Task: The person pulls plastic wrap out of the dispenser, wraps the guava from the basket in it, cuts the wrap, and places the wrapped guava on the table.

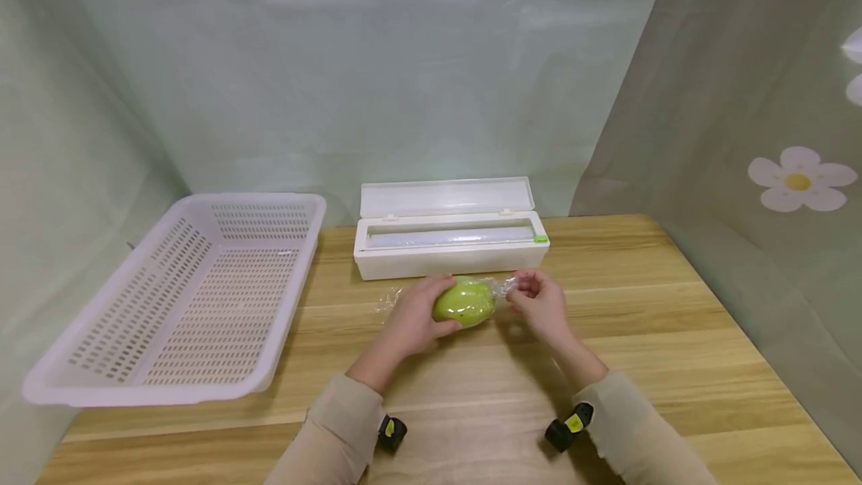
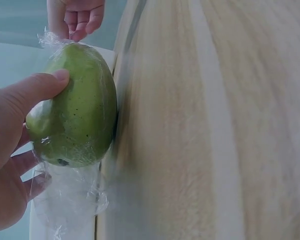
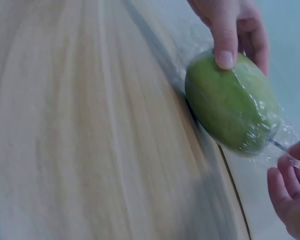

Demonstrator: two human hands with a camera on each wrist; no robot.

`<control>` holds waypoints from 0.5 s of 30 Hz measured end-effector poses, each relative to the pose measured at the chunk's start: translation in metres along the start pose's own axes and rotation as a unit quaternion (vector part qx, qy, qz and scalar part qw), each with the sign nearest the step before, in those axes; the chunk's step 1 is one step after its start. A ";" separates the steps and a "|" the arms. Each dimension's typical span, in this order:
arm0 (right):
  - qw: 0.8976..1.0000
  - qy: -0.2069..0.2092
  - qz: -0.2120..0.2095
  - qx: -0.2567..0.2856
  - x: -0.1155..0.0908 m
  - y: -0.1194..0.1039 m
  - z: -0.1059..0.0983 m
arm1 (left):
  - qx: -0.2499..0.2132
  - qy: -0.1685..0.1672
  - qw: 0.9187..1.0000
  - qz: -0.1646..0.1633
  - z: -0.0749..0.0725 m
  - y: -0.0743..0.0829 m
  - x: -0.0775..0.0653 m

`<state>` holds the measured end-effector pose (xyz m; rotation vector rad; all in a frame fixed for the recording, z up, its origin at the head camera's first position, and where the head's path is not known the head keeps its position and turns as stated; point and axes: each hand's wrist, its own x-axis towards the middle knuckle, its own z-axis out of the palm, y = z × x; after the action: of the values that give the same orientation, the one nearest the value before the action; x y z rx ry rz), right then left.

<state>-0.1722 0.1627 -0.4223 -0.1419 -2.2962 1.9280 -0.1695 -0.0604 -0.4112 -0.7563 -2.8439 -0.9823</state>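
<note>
A green mango [image 1: 466, 302], wrapped in clear cling film, is held just over the front of the table in the head view. My left hand [image 1: 414, 314] grips its left end, thumb on the near side and fingers round the back. At the other end, my right hand [image 1: 542, 307] pinches the gathered film, which is drawn into a thin twist [image 3: 278, 144] in the right wrist view. Loose cling film [image 2: 70, 200] hangs from the end by the left hand, crumpled and see-through. Under the film the skin shows small dark specks.
Behind the hands stands a white cling film dispenser [image 1: 451, 264] with its lid [image 1: 447, 198] up, the roll [image 1: 451, 236] inside and a green slide cutter [image 1: 540, 239] at its right end. A white plastic basket [image 1: 289, 320] with slotted walls sits at the left of the wooden table [image 1: 660, 320].
</note>
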 end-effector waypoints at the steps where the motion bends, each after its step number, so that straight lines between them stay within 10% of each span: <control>1: 1.000 0.007 -0.009 -0.006 -0.001 0.000 0.001 | -0.002 0.001 1.000 0.002 0.000 0.000 0.000; 15: 0.965 0.029 -0.213 -0.153 -0.012 -0.007 0.006 | 0.013 -0.001 1.000 0.010 -0.001 0.001 -0.001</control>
<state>-0.1608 0.1536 -0.4173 0.2423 -2.3307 1.3415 -0.1687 -0.0610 -0.4097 -0.7813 -2.8398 -0.9402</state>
